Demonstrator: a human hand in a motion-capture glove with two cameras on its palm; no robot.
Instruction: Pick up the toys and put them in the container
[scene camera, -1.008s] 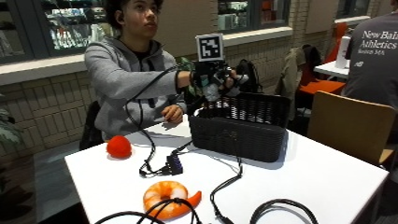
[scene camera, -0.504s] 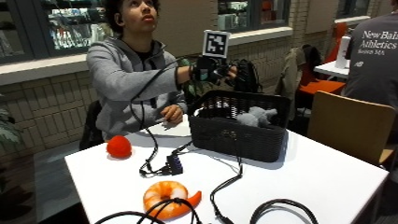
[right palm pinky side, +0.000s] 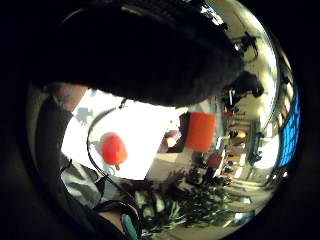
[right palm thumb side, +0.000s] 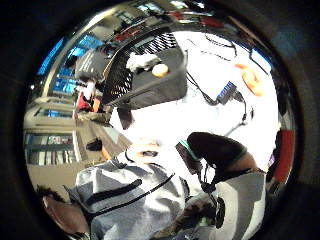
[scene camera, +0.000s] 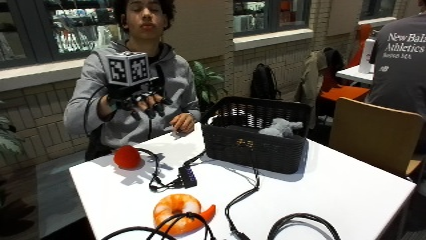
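Withdrawn from above the black basket (scene camera: 256, 134) since half a second ago: gloved right hand (scene camera: 138, 100) now raised in front of the chest, well apart from the basket and above the red toy's side of the table (scene camera: 346, 185). Fingers hanging spread and relaxed, nothing held. Bare hand (scene camera: 181, 122) resting on the table edge beside the basket.

Grey plush toy (scene camera: 281, 128) lying inside the basket, against its far wall. Small orange item (right palm thumb side: 160, 70) noted beside it in the thumb-side palm view; identity cannot be told.

Remaining on the table: red round toy (scene camera: 127, 156) near the person's edge, just beside a black cable (scene camera: 157, 167); orange shrimp-shaped plush (scene camera: 180, 212) at the near edge, with cable looped over it. Red toy also visible on the white top in the little-finger-side palm view (right palm pinky side: 114, 149).

Handling, as judged: red toy likely soft, light, not fragile; rounded, so best taken from above with fingers wrapped round its widest part, clear of the cable. Shrimp plush likely soft and compressible; best taken by the thick curved body, lifted free of the cable to avoid dragging it.
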